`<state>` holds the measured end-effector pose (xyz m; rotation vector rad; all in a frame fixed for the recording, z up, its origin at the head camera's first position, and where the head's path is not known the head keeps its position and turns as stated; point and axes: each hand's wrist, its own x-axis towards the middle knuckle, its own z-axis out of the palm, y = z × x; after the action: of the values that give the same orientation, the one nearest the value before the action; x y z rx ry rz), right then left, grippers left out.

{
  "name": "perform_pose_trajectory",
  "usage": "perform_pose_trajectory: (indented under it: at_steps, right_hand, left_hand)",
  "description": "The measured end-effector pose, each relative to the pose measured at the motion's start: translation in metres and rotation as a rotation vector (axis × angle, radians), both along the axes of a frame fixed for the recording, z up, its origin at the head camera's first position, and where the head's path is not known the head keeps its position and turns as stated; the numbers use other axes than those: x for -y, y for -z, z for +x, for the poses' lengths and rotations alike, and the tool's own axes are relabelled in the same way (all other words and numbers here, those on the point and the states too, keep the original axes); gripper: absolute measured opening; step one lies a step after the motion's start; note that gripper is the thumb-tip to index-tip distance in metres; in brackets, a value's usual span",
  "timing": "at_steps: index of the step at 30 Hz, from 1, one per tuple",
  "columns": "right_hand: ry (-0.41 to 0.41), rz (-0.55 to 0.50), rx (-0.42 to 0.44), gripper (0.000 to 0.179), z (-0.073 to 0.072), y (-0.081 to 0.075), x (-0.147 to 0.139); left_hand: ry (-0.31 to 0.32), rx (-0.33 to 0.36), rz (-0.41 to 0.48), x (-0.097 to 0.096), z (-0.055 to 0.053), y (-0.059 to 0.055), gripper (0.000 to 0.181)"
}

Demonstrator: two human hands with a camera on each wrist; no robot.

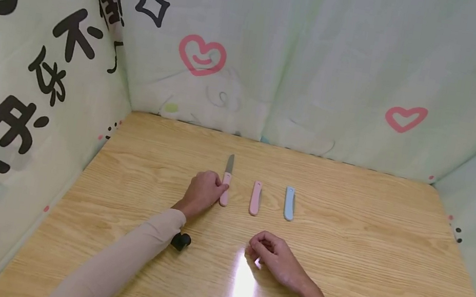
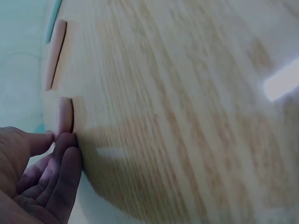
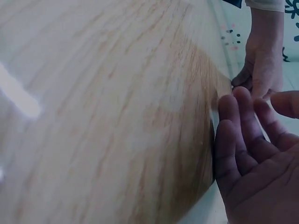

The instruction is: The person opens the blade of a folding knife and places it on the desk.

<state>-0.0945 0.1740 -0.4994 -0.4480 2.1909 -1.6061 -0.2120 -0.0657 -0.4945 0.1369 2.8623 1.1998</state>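
Note:
A pink folding knife (image 1: pixel 224 197) lies on the wooden table, its grey blade out and pointing away from me. My left hand (image 1: pixel 202 192) pinches its handle between thumb and fingers; the left wrist view shows the handle end (image 2: pixel 65 114) sticking out past the fingertips. To the right, a second pink folding knife (image 1: pixel 255 198) lies with no blade extended, and beyond it a blue folding knife (image 1: pixel 289 203) lies likewise folded. Nearer to me, my right hand (image 1: pixel 278 259) rests low over the table, fingers loosely bent and holding nothing.
The wooden table (image 1: pixel 368 242) carries a bright light reflection near my right hand. Pale curtains with black characters and pink hearts (image 1: pixel 199 70) enclose its back and sides. Black wrist devices (image 1: pixel 180 241) show beside both sleeves.

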Motion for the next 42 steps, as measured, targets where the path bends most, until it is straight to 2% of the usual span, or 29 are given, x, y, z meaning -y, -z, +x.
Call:
perform_pose_trajectory:
  at_steps: [7,11,14,17,19,21,23,26,28,30,35,42]
  right_hand:
    - [-0.063,0.040,0.052,0.024,-0.003,-0.001,-0.006]
    - [-0.081,0.042,0.083,0.024,-0.005,-0.004,-0.010]
    - [-0.104,0.046,0.081,0.024,-0.005,-0.005,-0.012]
    - [-0.121,0.051,0.070,0.023,-0.005,-0.005,-0.012]
    - [-0.127,0.053,0.063,0.022,-0.005,-0.006,-0.013]
    - [-0.134,0.056,0.057,0.022,-0.006,-0.005,-0.014]
    - [-0.139,0.060,0.055,0.021,-0.007,-0.004,-0.014]
    - [-0.140,0.049,0.064,0.022,-0.008,-0.003,-0.015]
    - [-0.130,0.031,0.080,0.022,-0.008,-0.002,-0.015]
    - [-0.116,0.012,0.099,0.023,-0.007,-0.002,-0.017]
    - [-0.098,-0.008,0.111,0.023,-0.007,-0.002,-0.019]
    - [-0.088,-0.003,0.100,0.020,-0.006,-0.003,-0.014]
  left_hand:
    - [0.006,-0.002,0.004,0.002,-0.003,0.002,0.022]
    - [0.000,-0.006,0.001,0.003,-0.003,0.003,0.028]
    - [-0.019,-0.077,-0.049,0.004,0.000,0.004,0.045]
    - [0.006,-0.206,-0.142,0.003,0.003,0.004,0.065]
    - [0.071,-0.288,-0.197,0.001,0.004,0.002,0.073]
    - [0.178,-0.326,-0.211,-0.002,0.004,0.000,0.081]
    - [0.308,-0.294,-0.182,-0.004,0.004,-0.002,0.088]
    - [0.485,-0.171,-0.140,-0.008,0.004,-0.005,0.098]
    - [0.561,-0.098,-0.136,-0.012,0.004,-0.004,0.102]
    - [0.617,-0.062,-0.156,-0.019,0.002,-0.003,0.104]
    - [0.665,-0.019,-0.203,-0.036,-0.007,0.004,0.110]
    - [0.635,-0.002,-0.260,-0.052,-0.016,0.004,0.109]
